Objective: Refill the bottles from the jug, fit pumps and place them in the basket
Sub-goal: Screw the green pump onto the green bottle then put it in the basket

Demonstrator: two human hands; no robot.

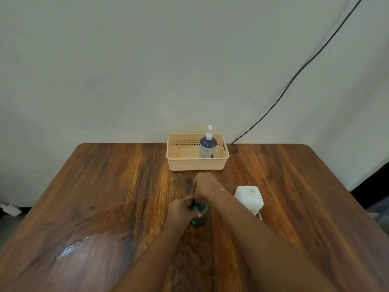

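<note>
Pump-fitting step, frame centre: left hand (181, 209) grips dark bottle (199, 216), right hand (204, 185) clamped on what looks like its pump, so next move needs tightening, then basket (197, 164) at upper centre beside blue bottle (208, 146).

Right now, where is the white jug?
In the head view, the white jug stands on the table, right of the right hand, nearer than the basket.

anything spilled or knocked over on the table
Nothing stands out. The blue bottle stands upright in the basket, the jug is upright, and no spill shows beyond glare on the table.
</note>
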